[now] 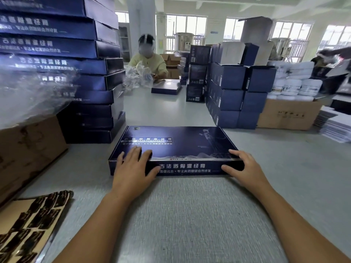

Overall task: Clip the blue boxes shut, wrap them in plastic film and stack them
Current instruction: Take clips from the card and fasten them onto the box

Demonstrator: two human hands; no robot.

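- The box (176,147), blue and flat with its lid down, lies on the table (190,215) straight ahead, with its long front wall facing the person.
- The left hand (133,164) lies on the box's near left corner. Its fingers are straight and slightly apart, flat on the lid, and the thumb rests against the front wall.
- The right hand (245,168) holds the near right corner. The thumb is on the front wall and the index finger is on the lid; the other fingers are hidden behind the hand.
- A tall stack (91,73) of the same boxes stands at far left, just behind the box.
- Plastic film (34,88) bulges in front of that stack, above a carton (28,147).
- A sheet (32,221) of dark stickers lies at near left.
- Across the table a second person (150,61) handles film over another flat box (166,87).
- Small blue cartons (237,92) are piled at right, beside white jars (292,86).
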